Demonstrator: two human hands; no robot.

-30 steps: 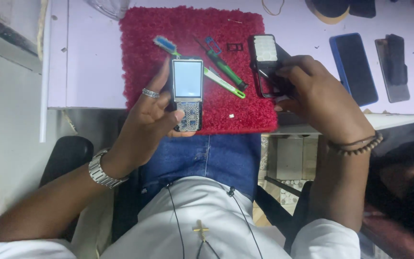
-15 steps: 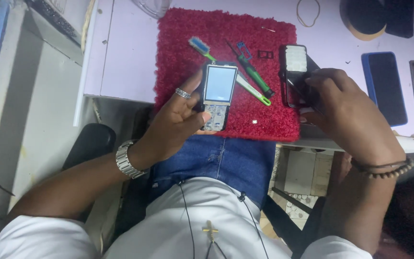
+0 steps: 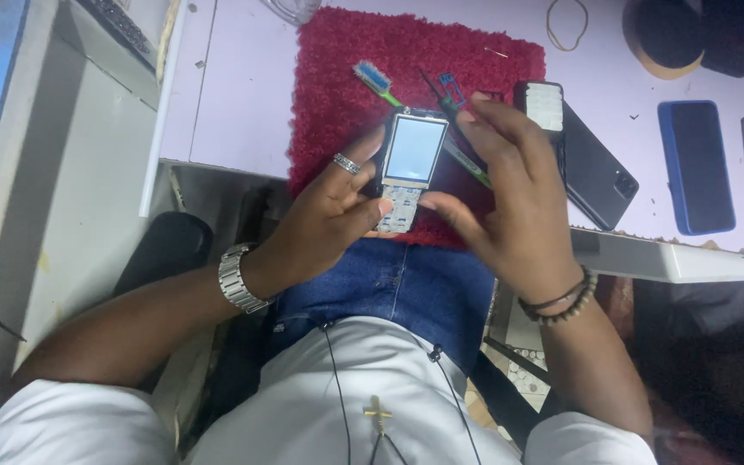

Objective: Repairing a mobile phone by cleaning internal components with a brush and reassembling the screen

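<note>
Keypad phone (image 3: pixel 408 170), silver, screen lit blank, held upright above the near edge of the red mat (image 3: pixel 337 95) and over the lap, face toward the camera, apparently so the screen can be read; left hand (image 3: pixel 329 215), ringed, cradling its left side, thumb pressed on the keypad, fingers curled behind; right hand (image 3: pixel 510 194) closing on the right edge, thumb low, forefinger at the top corner, so the handset is pinched between both hands; toothbrush (image 3: pixel 376 82), green with blue bristles, lying on the mat just beyond, beside a thin screwdriver (image 3: pixel 437 95), both within reach; black smartphone (image 3: pixel 596 168) face down right of the mat, a small pale part (image 3: pixel 544 105) on its upper end; blue phone (image 3: pixel 695 168) farther right on the lilac table (image 3: pixel 234 95); rubber band (image 3: pixel 566 17) at the far edge.
</note>
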